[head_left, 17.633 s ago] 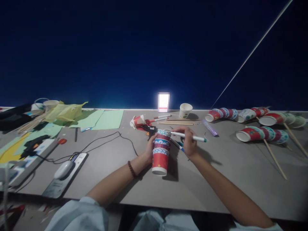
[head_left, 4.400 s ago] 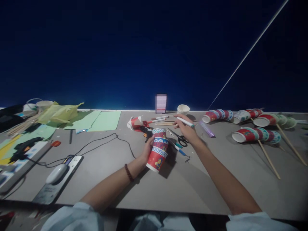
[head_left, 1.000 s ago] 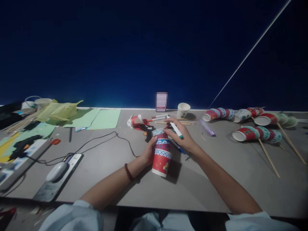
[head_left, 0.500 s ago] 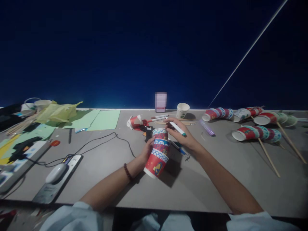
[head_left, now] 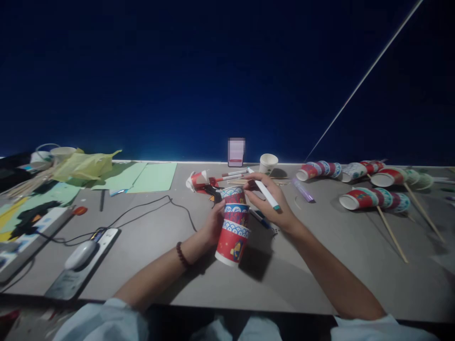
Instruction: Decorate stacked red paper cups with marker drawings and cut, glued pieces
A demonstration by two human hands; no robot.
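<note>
A stack of decorated red paper cups [head_left: 233, 237], joined end to end with blue and white wave bands, is gripped at its upper left side by my left hand [head_left: 212, 222]. Its lowest cup tapers down toward me, above the table. My right hand [head_left: 268, 201] is closed round a white marker [head_left: 263, 187] with a teal end, which lies across the hand and points down toward the wrist. The fingertips are beside the top cup's rim; whether they touch it I cannot tell. Behind the stack, a black glue gun [head_left: 212, 193] is partly hidden.
Several similar cup stacks with wooden sticks lie at right, one nearest me [head_left: 377, 199]. At the back stand a phone [head_left: 236, 152] and a white paper cup [head_left: 268, 164]. Left are green paper sheets [head_left: 152, 177], a yellow bag [head_left: 87, 166], a power strip [head_left: 33, 244] and a cable [head_left: 142, 208].
The cup stack has turned more upright, its lower end shifting slightly right. The marker in my right hand has tilted a little steeper. The whole view has shifted slightly.
</note>
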